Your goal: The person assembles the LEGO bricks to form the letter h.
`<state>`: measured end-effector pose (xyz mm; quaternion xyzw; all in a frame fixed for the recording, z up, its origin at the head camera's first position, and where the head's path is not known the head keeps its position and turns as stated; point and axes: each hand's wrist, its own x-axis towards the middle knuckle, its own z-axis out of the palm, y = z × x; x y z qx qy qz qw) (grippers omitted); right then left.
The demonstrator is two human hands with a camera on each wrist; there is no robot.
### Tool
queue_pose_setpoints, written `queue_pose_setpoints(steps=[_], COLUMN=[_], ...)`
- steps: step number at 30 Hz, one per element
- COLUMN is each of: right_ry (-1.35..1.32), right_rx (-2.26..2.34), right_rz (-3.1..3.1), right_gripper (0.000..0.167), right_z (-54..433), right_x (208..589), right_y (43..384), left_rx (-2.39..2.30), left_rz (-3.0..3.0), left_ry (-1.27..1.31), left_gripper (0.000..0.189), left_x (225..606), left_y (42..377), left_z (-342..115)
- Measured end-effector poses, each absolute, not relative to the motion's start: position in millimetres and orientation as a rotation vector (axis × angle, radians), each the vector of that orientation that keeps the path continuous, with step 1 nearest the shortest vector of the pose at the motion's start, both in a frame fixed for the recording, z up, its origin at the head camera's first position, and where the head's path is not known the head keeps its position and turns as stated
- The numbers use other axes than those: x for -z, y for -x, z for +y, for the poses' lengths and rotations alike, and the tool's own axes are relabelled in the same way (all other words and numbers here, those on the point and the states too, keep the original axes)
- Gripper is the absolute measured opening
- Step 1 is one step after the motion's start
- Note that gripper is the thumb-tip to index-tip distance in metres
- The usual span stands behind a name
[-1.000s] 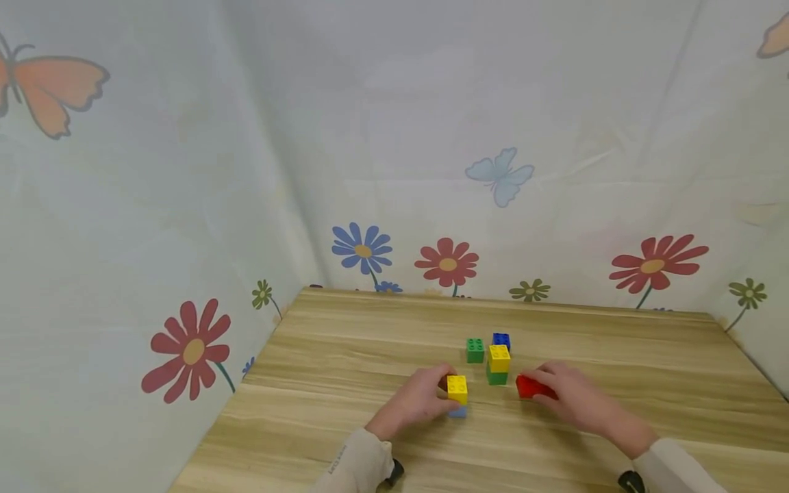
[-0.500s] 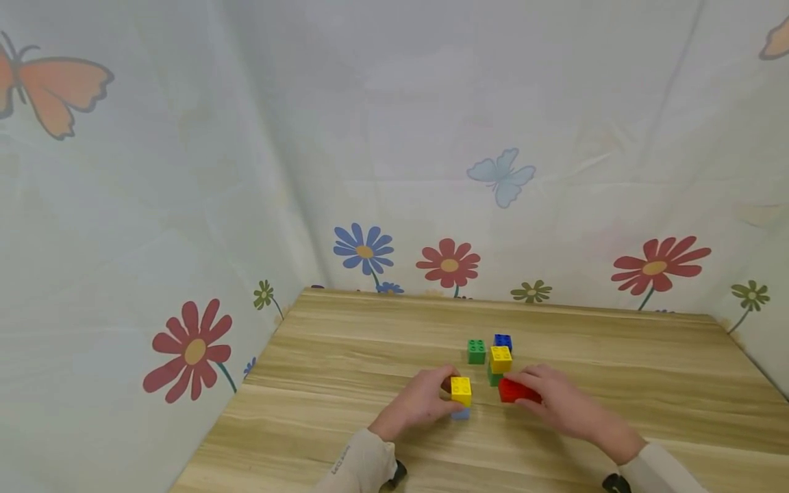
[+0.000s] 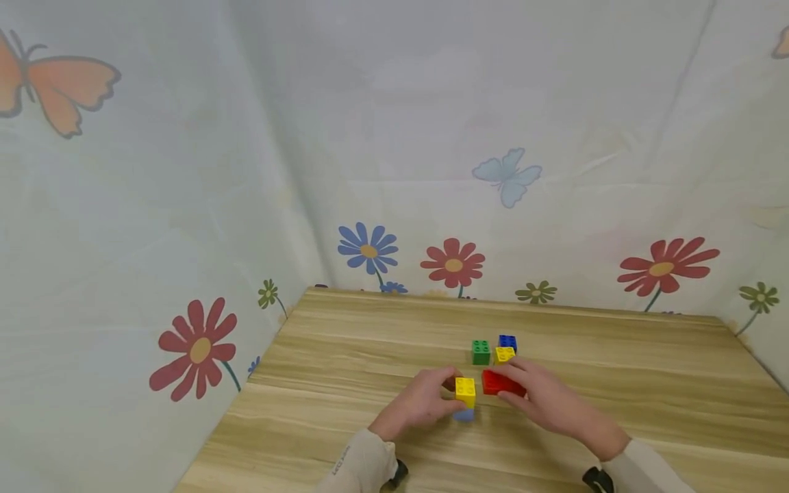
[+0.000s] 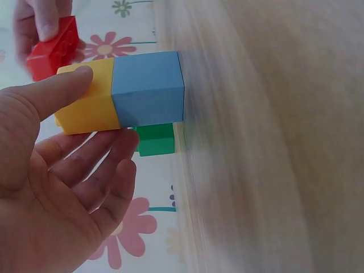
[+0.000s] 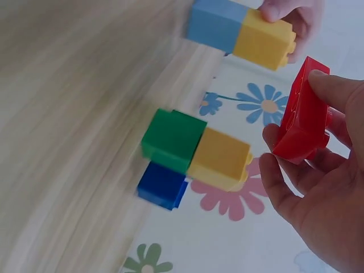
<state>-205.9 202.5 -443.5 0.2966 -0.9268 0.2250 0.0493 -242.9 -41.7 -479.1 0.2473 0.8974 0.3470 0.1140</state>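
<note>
My left hand pinches a yellow toy brick between thumb and fingers. That brick sits on a light blue brick, making an upright stack at the table surface. My right hand holds a longer red brick by its sides. In the right wrist view the red brick is raised off the table, level with or above the yellow brick's top. Behind it stands a second stack, a yellow brick on a green brick; my right fingers partly hide it in the head view.
A separate green brick and a dark blue brick stand farther back, near the second stack. The wood-grain table meets a white cloth backdrop printed with flowers and butterflies.
My right hand has carried the red brick leftward, closer to the stack in my left hand, and now overlaps the second stack. The left hand keeps its hold, almost unmoved.
</note>
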Motion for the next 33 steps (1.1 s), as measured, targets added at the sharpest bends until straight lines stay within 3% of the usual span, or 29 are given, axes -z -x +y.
queue_pose_setpoints(steps=[13, 33], right_ry=[-0.92, -0.933], right_rx=[-0.72, -0.764], right_rz=[-2.814, -2.855], right_gripper=[0.04, 0.043], right_z=[183, 166], right_x=[438, 445], right_y=[211, 218], left_rx=[-1.06, -1.076], left_rz=[2.601, 2.603], left_ry=[-0.769, -0.778], left_gripper=[0.029, 0.027], left_x=[478, 478], left_y=[243, 246], left_z=[-40, -42])
